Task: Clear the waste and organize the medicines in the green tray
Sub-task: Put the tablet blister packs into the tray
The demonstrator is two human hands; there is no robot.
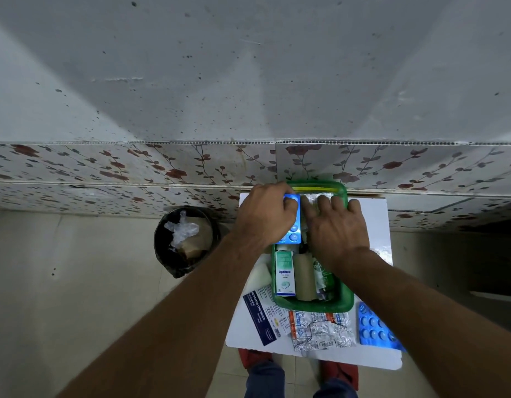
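Left hand point(264, 216) grip pinching blue strip point(293, 225), slotting it upright at far end of green tray point(314, 304). Right hand point(334, 225) released, fingers spread, parting foil strips for room. Tray on worktop point(374, 214).

Green tray point(341, 305), blue blister strip point(374, 328), possibly black bin point(162, 254).

Your left hand point(262, 216) grips a blue blister pack point(293, 225) over the far half of the green tray point(343, 304), while your right hand point(336, 225) lies flat inside it. An Optibex box point(285, 275) stands in the tray's near end. On the white worktop point(242, 331), a foil strip point(323, 330) and another blue blister pack point(373, 328) lie near the tray. A black bin point(185, 242) sits left, on the floor.
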